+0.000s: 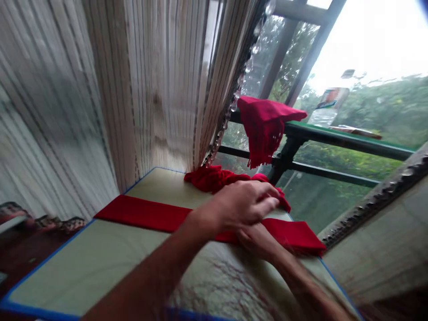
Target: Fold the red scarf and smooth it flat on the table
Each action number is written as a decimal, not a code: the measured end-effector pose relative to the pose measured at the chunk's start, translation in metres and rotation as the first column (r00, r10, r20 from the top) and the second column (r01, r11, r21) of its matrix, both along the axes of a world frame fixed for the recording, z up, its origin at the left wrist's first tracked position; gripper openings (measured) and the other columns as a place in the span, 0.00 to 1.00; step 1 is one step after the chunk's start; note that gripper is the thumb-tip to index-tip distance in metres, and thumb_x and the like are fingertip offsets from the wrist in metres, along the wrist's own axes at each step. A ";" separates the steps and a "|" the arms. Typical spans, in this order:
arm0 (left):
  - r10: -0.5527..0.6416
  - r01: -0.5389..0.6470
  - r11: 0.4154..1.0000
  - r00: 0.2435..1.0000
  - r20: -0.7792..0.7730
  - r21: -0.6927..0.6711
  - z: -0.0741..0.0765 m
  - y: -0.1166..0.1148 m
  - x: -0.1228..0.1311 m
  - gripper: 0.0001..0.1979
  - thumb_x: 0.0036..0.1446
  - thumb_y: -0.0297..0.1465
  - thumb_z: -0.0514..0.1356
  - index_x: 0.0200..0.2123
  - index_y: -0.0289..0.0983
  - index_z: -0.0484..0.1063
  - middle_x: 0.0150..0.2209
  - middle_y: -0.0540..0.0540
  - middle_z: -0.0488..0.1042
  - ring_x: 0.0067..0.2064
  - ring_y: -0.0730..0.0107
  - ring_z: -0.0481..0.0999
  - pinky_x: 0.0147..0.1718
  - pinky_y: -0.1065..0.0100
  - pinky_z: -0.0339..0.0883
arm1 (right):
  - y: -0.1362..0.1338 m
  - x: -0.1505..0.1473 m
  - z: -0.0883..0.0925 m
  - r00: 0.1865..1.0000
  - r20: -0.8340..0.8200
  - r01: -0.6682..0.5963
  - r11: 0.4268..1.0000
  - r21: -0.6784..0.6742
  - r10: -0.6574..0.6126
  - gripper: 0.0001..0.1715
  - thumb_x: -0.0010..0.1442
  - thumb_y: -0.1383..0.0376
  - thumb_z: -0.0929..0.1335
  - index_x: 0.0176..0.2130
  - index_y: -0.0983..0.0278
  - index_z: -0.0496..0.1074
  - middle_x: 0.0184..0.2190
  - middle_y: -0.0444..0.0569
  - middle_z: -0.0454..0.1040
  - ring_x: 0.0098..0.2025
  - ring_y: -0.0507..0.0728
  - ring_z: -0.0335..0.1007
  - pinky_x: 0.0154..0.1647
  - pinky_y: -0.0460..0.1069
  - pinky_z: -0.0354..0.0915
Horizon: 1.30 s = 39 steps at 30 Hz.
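Observation:
A long red cloth [140, 213] lies flat across a pale green table top [83, 263] with a blue edge. Its far part is bunched into a crumpled heap [214, 177] near the window. My left hand [244, 204] reaches in from the lower left, fingers together and bent over the cloth beside the heap. My right hand [257, 240] lies under the left one, on the flat red cloth near the table's right edge [301, 236]; its fingers are hidden. A second red cloth with a fringe [264, 125] hangs over the dark window railing [351, 142].
Striped pale curtains [150, 89] hang close behind the table on the left. A beaded trim [230, 107] runs down the curtain edge. A bottle [329, 107] stands on the railing before green trees. A carved frame [374, 196] leans at the right.

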<state>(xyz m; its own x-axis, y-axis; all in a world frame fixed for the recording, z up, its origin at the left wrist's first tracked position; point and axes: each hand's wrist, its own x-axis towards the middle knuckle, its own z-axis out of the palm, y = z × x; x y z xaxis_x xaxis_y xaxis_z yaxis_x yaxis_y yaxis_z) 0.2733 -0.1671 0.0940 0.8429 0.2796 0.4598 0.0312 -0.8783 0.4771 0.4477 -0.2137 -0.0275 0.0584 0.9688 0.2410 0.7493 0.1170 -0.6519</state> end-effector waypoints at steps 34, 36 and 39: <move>0.257 -0.227 0.962 0.938 -0.233 0.149 -0.120 0.101 -0.071 0.22 0.73 0.41 0.50 0.58 0.41 0.76 0.59 0.45 0.76 0.61 0.56 0.73 0.62 0.58 0.63 | 0.003 -0.003 0.003 0.922 0.366 -0.118 0.992 -0.055 0.130 0.32 0.72 0.54 0.60 0.70 0.63 0.61 0.73 0.59 0.56 0.76 0.60 0.46 0.76 0.68 0.39; 0.283 -0.257 0.955 0.939 -0.197 0.149 -0.117 0.102 -0.070 0.20 0.71 0.40 0.51 0.54 0.41 0.79 0.54 0.45 0.79 0.55 0.58 0.76 0.57 0.60 0.66 | 0.004 0.001 0.000 0.928 0.356 -0.123 0.992 0.015 0.110 0.29 0.72 0.55 0.61 0.67 0.61 0.65 0.71 0.58 0.61 0.74 0.60 0.50 0.75 0.67 0.42; 0.293 -0.262 0.950 0.938 -0.186 0.173 -0.116 0.103 -0.070 0.17 0.69 0.39 0.54 0.51 0.41 0.80 0.51 0.45 0.79 0.52 0.58 0.77 0.54 0.61 0.67 | 0.005 0.007 0.000 0.939 0.336 -0.107 0.991 0.082 0.074 0.25 0.72 0.55 0.62 0.64 0.58 0.68 0.69 0.56 0.66 0.71 0.60 0.58 0.75 0.67 0.46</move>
